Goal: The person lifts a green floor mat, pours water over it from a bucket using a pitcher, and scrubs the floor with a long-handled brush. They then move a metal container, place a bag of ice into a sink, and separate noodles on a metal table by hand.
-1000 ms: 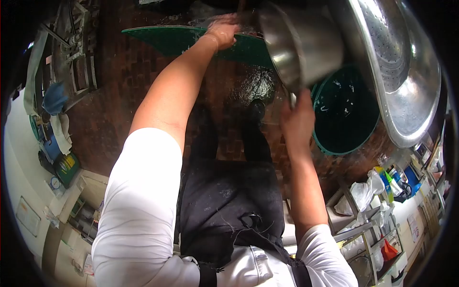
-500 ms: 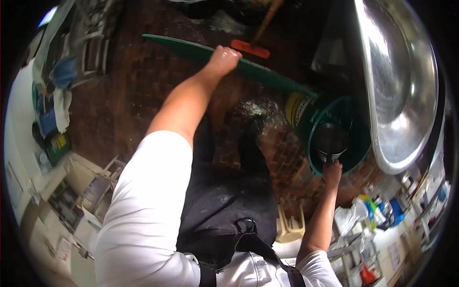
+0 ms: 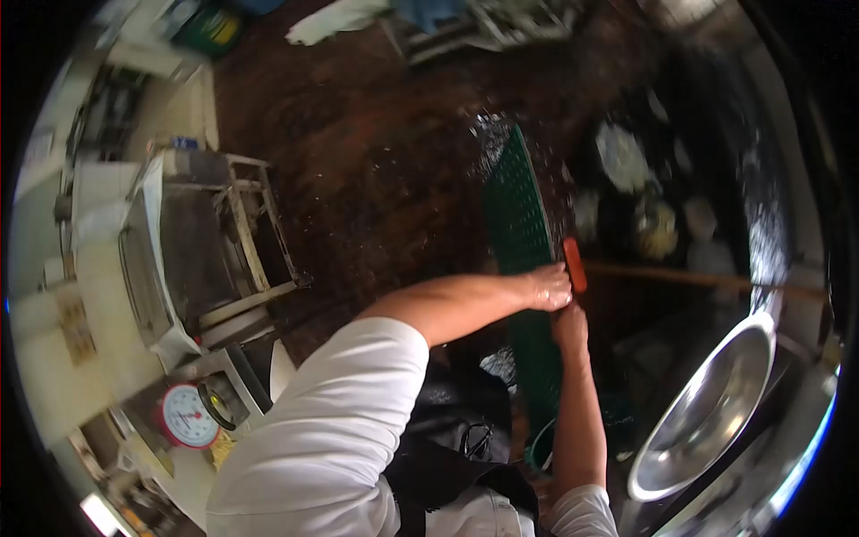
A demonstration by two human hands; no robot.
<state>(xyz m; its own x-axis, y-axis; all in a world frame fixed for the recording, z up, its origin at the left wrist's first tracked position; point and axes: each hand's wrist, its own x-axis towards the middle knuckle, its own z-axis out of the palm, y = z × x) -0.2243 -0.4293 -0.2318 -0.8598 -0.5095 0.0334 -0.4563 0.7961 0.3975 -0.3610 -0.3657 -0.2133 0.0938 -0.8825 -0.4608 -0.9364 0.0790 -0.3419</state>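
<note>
Gripping green perforated mat (image 3: 514, 219) with both hands: left hand (image 3: 548, 288) fingers clenched over its edge, right hand (image 3: 570, 328) grasping just below. Mat stands edgewise on wet brick floor (image 3: 385, 179); red brush (image 3: 574, 264) touching left hand; steel basin (image 3: 716, 412) nearby.

Open floor (image 3: 376, 179) flanks the green mat (image 3: 517, 224); a broom handle (image 3: 698, 278) crosses beside it.

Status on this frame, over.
Both gripping: left hand and right hand on green mat, stood on edge. Red brush just behind the hands. Steel bowl nearby.
</note>
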